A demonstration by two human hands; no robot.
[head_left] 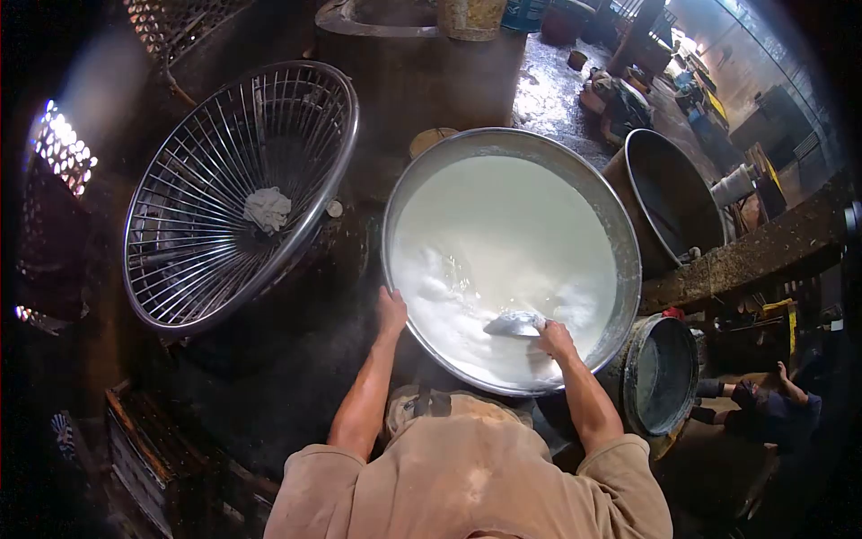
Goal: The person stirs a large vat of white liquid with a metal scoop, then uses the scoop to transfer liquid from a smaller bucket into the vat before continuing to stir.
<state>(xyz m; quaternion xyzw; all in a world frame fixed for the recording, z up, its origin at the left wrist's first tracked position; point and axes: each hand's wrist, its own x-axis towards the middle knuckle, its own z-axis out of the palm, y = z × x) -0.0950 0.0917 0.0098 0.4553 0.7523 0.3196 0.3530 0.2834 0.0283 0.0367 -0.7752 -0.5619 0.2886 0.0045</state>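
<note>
A wide round metal vat [630, 235] stands in front of me, filled with milky white liquid [503, 216] that has froth along its near side. My left hand [391, 312] grips the vat's rim at the near left. In my right hand [555, 340] is a metal scoop [514, 324], held by its handle end. The scoop rests low at the liquid's surface, near the vat's front right, with some white foam on it. My fingers partly hide its handle.
A large slatted metal basket [193, 207] with a white cloth [267, 209] in it tilts at the left. At the right are a dark open drum [675, 202] and a smaller barrel [664, 375]. A wooden beam [763, 251] runs beside them. Another person [768, 409] is at far right.
</note>
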